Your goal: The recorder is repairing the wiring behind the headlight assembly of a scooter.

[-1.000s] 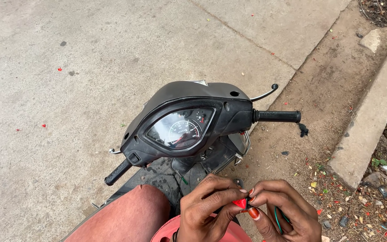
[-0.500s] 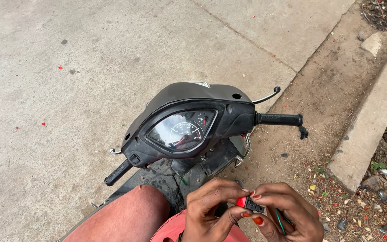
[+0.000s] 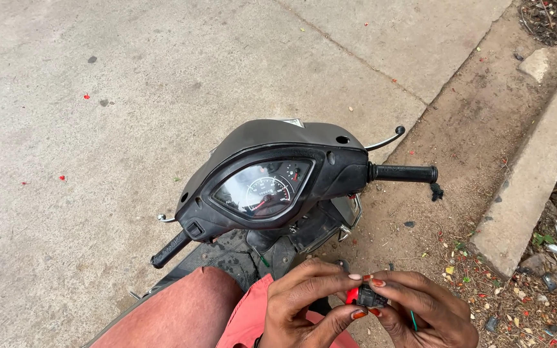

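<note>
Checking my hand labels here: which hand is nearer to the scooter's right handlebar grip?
Right. The right hand sits almost directly below the right handlebar grip; the left hand is further left, below the speedometer. Both pinch the small red-and-black part.

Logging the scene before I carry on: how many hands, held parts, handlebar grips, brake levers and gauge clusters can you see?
Hands: 2, left hand and right hand, both pinching the part
Small red and black part: 1
Handlebar grips: 2, left grip and right grip
Brake levers: 2, left lever and right lever
Gauge cluster: 1
Total: 8
</note>
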